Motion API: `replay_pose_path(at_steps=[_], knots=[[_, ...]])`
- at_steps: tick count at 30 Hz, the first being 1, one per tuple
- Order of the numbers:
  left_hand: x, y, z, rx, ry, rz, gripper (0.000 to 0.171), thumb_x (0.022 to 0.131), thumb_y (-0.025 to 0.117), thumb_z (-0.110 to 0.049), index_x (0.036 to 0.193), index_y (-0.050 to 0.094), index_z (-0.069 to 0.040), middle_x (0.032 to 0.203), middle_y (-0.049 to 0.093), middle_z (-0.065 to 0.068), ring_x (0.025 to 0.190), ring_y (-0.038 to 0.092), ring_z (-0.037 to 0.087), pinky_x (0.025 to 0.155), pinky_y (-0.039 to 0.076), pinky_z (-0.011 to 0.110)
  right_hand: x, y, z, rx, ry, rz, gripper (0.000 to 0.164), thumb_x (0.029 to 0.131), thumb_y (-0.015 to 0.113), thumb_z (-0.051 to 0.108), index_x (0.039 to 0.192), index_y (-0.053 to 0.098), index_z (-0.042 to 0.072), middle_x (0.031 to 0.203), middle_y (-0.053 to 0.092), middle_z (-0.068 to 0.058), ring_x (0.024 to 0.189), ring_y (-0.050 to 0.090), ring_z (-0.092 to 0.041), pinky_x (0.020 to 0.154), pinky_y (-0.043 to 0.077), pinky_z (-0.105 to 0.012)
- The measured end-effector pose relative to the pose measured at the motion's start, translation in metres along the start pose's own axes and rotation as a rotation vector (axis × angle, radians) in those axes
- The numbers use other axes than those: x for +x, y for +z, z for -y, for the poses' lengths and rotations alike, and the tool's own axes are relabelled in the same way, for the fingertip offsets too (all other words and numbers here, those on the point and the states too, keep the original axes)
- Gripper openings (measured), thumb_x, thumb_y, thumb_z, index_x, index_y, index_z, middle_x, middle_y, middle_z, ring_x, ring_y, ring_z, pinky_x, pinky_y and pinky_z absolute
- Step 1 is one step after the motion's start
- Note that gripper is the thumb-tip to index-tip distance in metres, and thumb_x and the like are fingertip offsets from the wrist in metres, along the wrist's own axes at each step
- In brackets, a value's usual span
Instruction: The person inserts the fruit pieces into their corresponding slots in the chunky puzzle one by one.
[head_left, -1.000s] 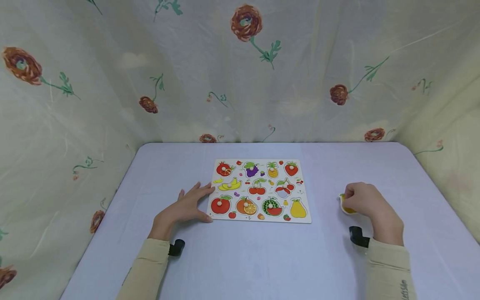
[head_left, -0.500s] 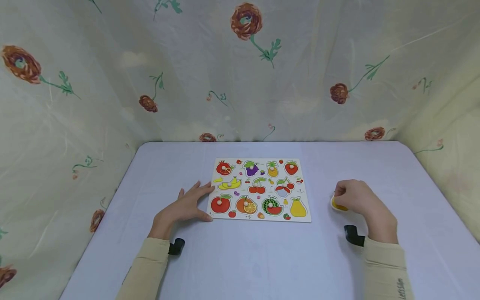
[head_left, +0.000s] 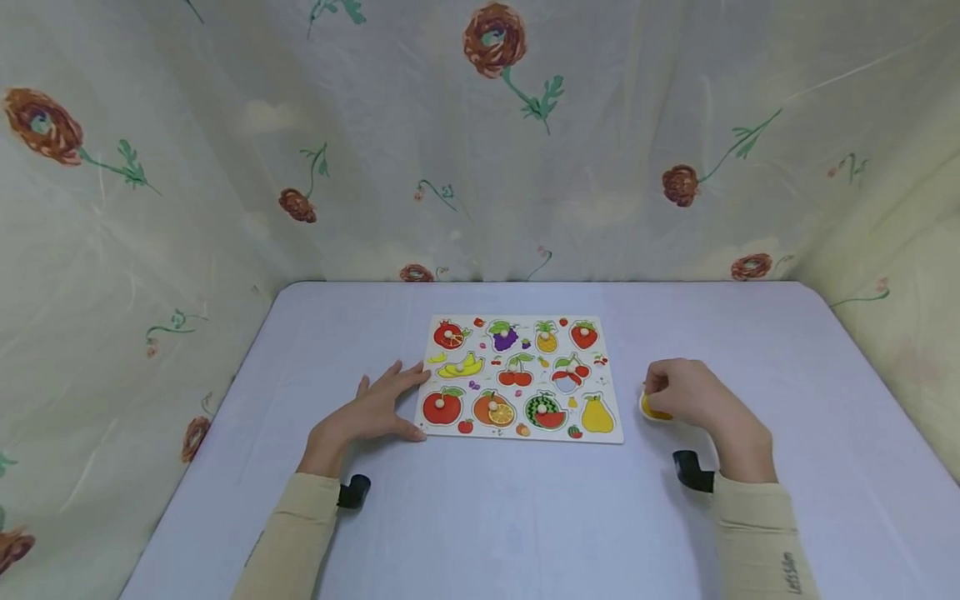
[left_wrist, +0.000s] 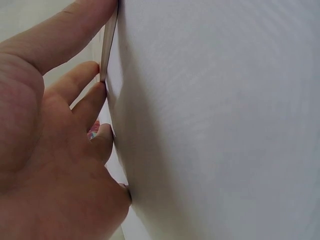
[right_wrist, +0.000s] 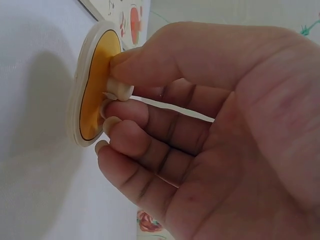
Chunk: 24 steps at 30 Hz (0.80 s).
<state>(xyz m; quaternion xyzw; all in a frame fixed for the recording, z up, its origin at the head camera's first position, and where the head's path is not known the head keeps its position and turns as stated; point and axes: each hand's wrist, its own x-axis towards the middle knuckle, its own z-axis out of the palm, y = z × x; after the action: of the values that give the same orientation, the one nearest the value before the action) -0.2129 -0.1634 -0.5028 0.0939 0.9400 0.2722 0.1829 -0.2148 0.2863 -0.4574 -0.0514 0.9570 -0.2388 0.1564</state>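
Observation:
A white wooden puzzle board (head_left: 482, 431) with fruit pictures, most bearing small knobs, lies on the table in the head view. My left hand (head_left: 369, 411) rests at the board's left edge, fingers spread and touching it, the thumb by the near corner. The pear picture (head_left: 597, 414) at the near right shows no knob. Just right of the board, my right hand (head_left: 696, 394) pinches a yellow puzzle piece (right_wrist: 97, 85) by its pale knob (right_wrist: 119, 89). In the right wrist view the piece is tilted, its white rim facing the table, with the other fingers loosely bent beside it.
The table (head_left: 510, 517) has a pale lilac cover. Behind it and at both sides hangs a flowered curtain (head_left: 585, 167). A black wrist camera (head_left: 692, 472) sits under the right wrist, and another black camera (head_left: 355, 492) under the left.
My right hand has moved left with the yellow puzzle piece, closer to the board's right edge. The left hand and the board have stayed where they were.

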Motion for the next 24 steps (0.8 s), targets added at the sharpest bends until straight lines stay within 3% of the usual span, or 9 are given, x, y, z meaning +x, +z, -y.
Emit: replay_pose_path(at_steps=[24], knots=[[0.001, 0.003, 0.001, 0.001, 0.004, -0.007, 0.099, 0.07, 0.088, -0.034, 0.154, 0.037, -0.03, 0.165, 0.028, -0.002, 0.157, 0.004, 0.027, 0.122, -0.007, 0.066, 0.005, 0.016, 0.025, 0.025, -0.043, 0.031, 0.004, 0.084, 0.064, 0.007, 0.081, 0.062, 0.008, 0.076, 0.056, -0.006, 0.075, 0.051, -0.021, 0.06, 0.04, -0.028]])
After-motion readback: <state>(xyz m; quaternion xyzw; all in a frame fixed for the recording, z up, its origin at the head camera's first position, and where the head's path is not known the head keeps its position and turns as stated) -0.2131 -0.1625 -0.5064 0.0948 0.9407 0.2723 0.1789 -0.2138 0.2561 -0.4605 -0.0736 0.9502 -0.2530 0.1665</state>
